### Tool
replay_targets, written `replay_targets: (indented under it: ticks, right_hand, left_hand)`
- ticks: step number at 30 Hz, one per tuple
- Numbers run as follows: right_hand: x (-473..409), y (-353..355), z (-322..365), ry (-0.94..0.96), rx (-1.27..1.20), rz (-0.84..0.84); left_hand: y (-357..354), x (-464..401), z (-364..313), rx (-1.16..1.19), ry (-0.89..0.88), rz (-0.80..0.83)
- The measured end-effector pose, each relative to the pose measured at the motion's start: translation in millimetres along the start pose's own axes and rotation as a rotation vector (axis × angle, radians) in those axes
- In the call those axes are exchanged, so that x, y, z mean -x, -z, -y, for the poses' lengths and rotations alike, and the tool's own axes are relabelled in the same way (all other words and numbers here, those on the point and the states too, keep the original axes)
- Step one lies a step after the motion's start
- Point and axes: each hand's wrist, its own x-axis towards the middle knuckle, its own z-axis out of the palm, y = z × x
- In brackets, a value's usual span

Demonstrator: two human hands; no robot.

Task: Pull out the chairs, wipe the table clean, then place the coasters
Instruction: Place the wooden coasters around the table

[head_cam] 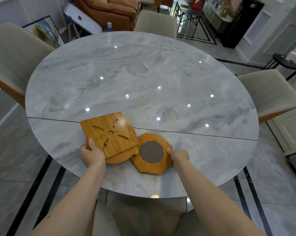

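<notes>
1. At the near edge of the round grey marble-patterned table [143,74], the person holds wooden coasters in both hands, so the task looks to be in its last stage.
2. Four beige upholstered chairs show around the table: one at the left [12,62], one at the far side [156,23], one at the right [270,92], and one at the bottom of the frame [143,217] under the person's arms. Those at the left and right seem to stand a little clear of the rim, so pulling them out is probably done, though this cannot be confirmed.
3. No cloth shows, and the tabletop gleams with ceiling-light reflections and no visible crumbs or smears; wiping appears finished.
4. The left hand [92,154] grips a small stack by its near left corner, thumb on top: a square bamboo coaster with a dragonfly cut-out [109,132], with at least two more wooden pieces [116,158] peeking out beneath it.
5. The right hand [178,156] pinches the right edge of an octagonal bamboo coaster with a round metal mesh centre [151,152], low over or resting on the table just beside the stack; contact cannot be told.
6. Left to do: no coaster lies released at a seat, so all remain to be set out.
</notes>
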Motion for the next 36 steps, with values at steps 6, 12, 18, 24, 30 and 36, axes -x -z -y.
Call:
replay_targets:
  ticks: [6, 12, 18, 24, 30, 36]
  right_hand:
    - [2, -1, 2, -0.003, 0.020, -0.001]
    - [7, 1, 4, 0.037, 0.066, -0.015]
    - [10, 3, 5, 0.093, 0.086, -0.064]
    - [14, 3, 4, 0.110, 0.088, -0.098]
    - [18, 1, 5, 0.128, 0.087, -0.129]
    - [23, -1, 6, 0.188, -0.018, -0.138]
  left_hand:
    - [2, 0, 1, -0.010, 0.007, 0.002]
    - [3, 2, 1, 0.009, 0.022, 0.008]
    - [2, 8, 0, 0.003, 0.007, 0.011]
    - [4, 10, 2, -0.013, -0.006, 0.009]
    - [5, 10, 3, -0.014, -0.001, 0.011]
    - [5, 13, 5, -0.014, 0.009, 0.022]
